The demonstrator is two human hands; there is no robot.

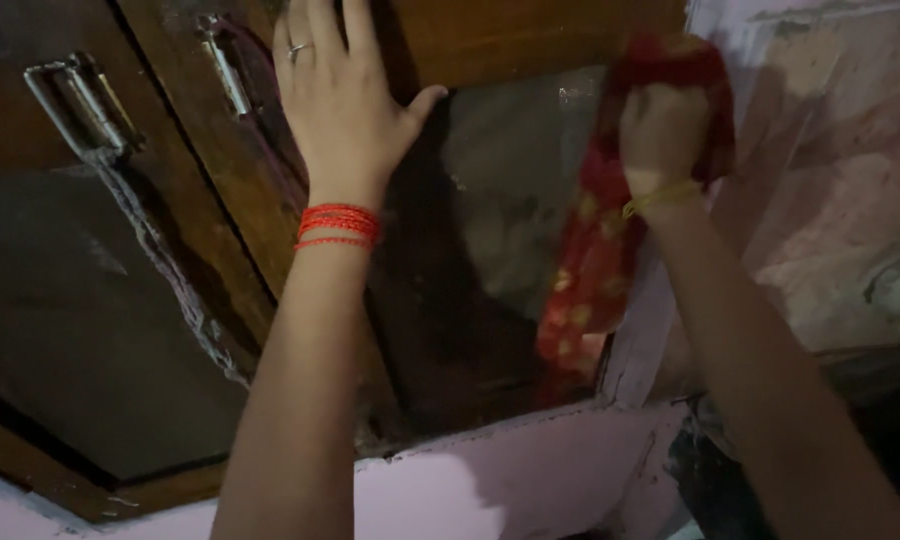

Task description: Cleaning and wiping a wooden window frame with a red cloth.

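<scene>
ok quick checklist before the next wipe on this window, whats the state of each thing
1. Left hand flat on the dark wooden window frame, fingers spread: ok.
2. Right hand closed around the red patterned cloth: ok.
3. Cloth tail hangs loose against the murky glass pane, not bunched up: not ok.
4. Glass clean: not ok, it looks cloudy.
5. Metal window handle apart from both hands: ok.
6. Window latched: cannot tell.
</scene>
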